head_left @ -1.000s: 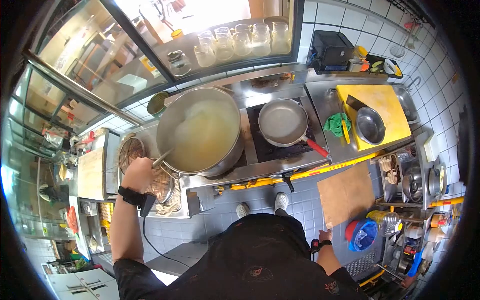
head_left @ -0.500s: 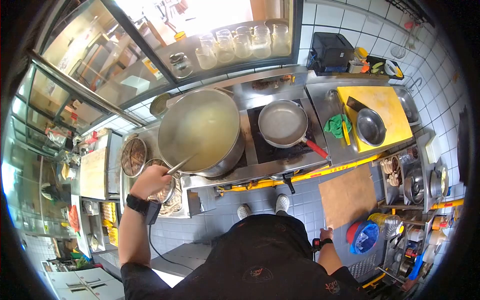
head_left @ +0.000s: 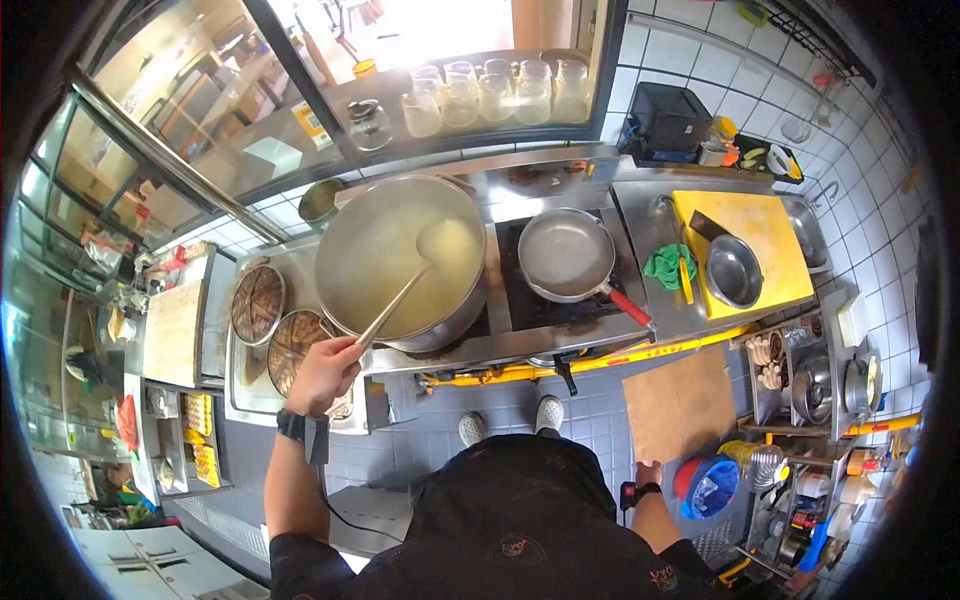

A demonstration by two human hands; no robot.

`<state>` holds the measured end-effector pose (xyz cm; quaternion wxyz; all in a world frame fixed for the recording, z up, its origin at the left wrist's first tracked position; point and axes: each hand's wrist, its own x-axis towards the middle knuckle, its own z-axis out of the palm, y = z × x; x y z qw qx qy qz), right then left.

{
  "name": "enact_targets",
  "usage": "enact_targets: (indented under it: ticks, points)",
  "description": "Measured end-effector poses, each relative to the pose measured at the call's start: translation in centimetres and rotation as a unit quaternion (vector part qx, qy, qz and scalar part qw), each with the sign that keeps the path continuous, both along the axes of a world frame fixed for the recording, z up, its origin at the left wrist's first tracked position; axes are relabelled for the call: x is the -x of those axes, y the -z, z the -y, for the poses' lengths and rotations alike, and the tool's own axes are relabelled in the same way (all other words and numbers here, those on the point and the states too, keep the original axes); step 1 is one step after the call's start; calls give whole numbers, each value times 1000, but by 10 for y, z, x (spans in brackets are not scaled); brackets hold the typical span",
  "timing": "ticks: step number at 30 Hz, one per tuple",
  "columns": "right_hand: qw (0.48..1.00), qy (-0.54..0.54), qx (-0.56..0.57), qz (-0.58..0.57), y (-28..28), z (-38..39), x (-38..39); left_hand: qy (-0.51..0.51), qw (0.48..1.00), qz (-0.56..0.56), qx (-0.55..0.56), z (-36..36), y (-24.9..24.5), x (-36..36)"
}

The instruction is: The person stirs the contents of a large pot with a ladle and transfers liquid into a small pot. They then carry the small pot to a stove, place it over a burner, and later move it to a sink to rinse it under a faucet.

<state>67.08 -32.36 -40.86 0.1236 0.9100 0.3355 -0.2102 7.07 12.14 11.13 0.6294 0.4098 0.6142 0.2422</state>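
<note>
My left hand [head_left: 327,375] is closed around the handle of a long metal ladle [head_left: 393,302]. The ladle's bowl lies at the surface of pale, cloudy liquid in a large steel pot [head_left: 335,215]. Low at my right side is my right hand [head_left: 649,474], near a brown mat on the floor; its fingers are too small to make out. To the right of the pot a frying pan [head_left: 567,254] with a red handle rests on the stove. Two round containers of brown pieces [head_left: 259,304] stand left of the pot.
A yellow cutting board [head_left: 790,270] holds a dark-handled steel pan [head_left: 734,272], with a green cloth [head_left: 664,265] beside it. Glass jugs [head_left: 497,92] line the window ledge. A red bin with a blue liner [head_left: 708,488] stands on the floor at right.
My left hand has moved slightly right, and the ladle's bowl, hidden in the pot before, now shows near its right side. The view has shifted a little.
</note>
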Motion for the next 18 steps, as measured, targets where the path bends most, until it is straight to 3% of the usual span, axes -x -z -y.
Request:
enact_targets:
  ticks: [3, 4, 5, 6, 7, 8, 9, 10, 12, 13, 14, 18]
  points:
    - [990, 21, 98, -95, -120, -49, 43, -19, 1000, 8, -17, 15, -4, 11]
    - [990, 17, 99, -95, -124, -52, 45, -22, 1000, 8, -16, 19, -5, 13]
    - [964, -169, 191, -75, -124, -54, 45, -33, 999, -5, -25, 24, -4, 15]
    - [895, -347, 274, -52, -114, -51, 42, -44, 998, -18, -35, 29, -3, 17]
    - [894, -350, 275, -51, -96, -44, 38, -52, 998, -9, -46, 32, 2, 20]
    - [973, -139, 161, -93, -73, -35, 34, -54, 997, -9, -46, 35, 3, 23]
    - [988, 80, 37, -129, -73, -35, 37, -51, 997, -24, -61, 39, 5, 25]
    - [988, 80, 38, -128, -74, -38, 35, -48, 995, -38, -76, 42, 6, 27]
    - [981, -117, 135, -71, -82, -47, 32, -55, 995, -43, -75, 50, 7, 29]
    - [995, 43, -7, -86, -89, -47, 36, -71, 993, -53, -82, 53, 8, 31]
    - [985, 123, -75, -92, -96, -49, 39, -87, 990, -63, -90, 57, 10, 33]
    - [977, 156, -104, -102, -105, -58, 40, -98, 984, -62, -132, 68, 23, 44]
